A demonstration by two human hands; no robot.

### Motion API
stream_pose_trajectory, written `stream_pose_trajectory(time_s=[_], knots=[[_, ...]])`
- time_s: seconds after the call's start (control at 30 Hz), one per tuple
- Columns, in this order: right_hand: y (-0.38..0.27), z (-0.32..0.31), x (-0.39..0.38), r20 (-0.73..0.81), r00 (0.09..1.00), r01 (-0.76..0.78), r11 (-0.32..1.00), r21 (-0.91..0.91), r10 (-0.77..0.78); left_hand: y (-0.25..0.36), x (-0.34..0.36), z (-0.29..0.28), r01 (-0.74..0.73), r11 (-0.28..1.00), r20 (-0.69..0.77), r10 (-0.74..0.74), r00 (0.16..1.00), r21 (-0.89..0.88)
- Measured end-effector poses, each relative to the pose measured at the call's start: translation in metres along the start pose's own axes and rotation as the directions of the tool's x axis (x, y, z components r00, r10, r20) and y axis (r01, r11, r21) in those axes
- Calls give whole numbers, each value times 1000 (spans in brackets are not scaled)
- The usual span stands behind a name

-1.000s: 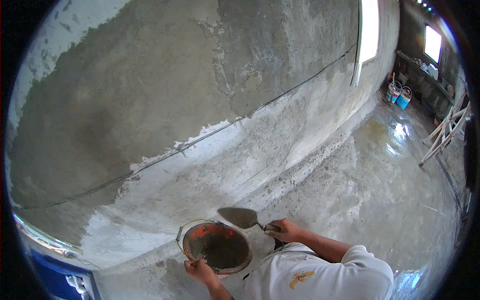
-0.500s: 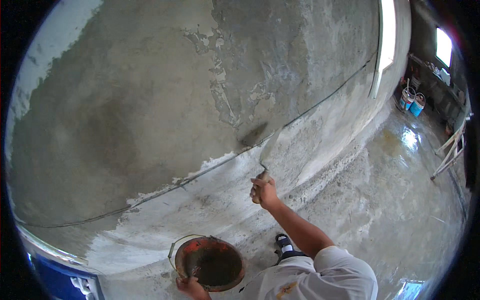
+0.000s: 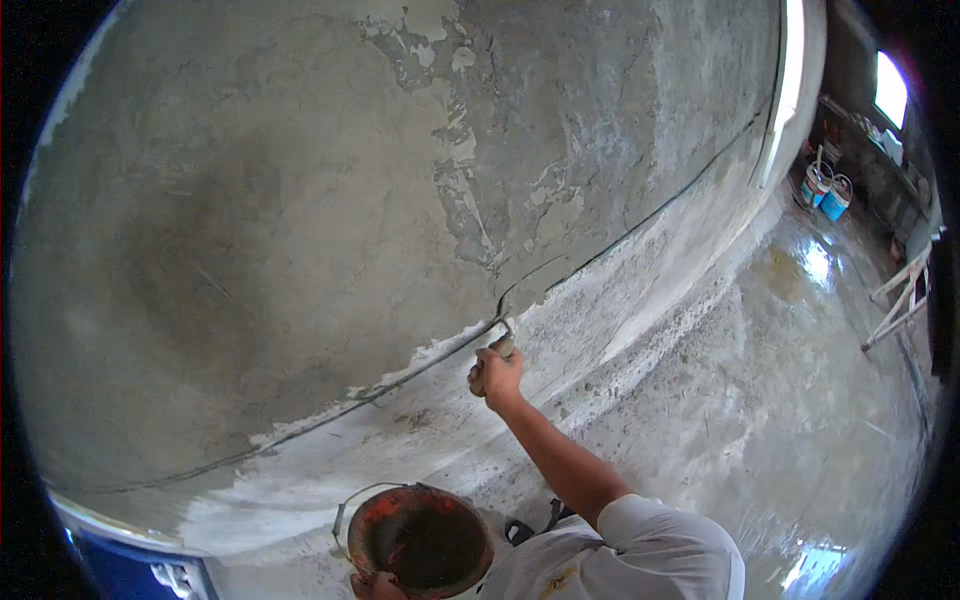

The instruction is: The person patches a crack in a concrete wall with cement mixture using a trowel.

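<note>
My right hand [image 3: 494, 376] is wrapped round the wooden handle of a trowel [image 3: 503, 345], its blade raised to the grey plastered wall [image 3: 250, 190] at a long dark line [image 3: 650, 218], likely a cable or groove. Below that line the surface is paler and rough. At the lower edge my left hand [image 3: 376, 586] grips the rim of a round red bucket [image 3: 385, 508] with a wire handle and dark grey, wet-looking contents. Most of the left hand is out of the picture.
Wet concrete floor [image 3: 760, 420] runs along the wall. At the far right stand several buckets [image 3: 836, 200] below a cluttered ledge [image 3: 860, 125] and a wooden trestle [image 3: 895, 300]. Bright windows [image 3: 890, 90] are on the right. A blue panel [image 3: 120, 560] is at lower left.
My right hand and trowel have risen from beside the bucket to the wall, and over the last half second shifted slightly left. The view now takes in more of the upper wall.
</note>
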State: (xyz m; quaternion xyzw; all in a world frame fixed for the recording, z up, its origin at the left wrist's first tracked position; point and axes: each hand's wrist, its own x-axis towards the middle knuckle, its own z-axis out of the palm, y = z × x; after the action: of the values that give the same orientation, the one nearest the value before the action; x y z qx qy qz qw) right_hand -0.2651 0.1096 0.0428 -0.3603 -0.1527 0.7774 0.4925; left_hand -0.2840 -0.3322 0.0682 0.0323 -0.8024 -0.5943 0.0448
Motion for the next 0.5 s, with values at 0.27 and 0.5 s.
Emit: stream_pose_trajectory(time_s=[0.27,0.5], knots=[[115,9,-94,187,960,-178,970,-167,209,10,36,3,-183,929,54,175,983,322],[71,-50,-46,127,988,109,978,-180,-87,-26,82,-13,-283,958,51,286,957,-48]])
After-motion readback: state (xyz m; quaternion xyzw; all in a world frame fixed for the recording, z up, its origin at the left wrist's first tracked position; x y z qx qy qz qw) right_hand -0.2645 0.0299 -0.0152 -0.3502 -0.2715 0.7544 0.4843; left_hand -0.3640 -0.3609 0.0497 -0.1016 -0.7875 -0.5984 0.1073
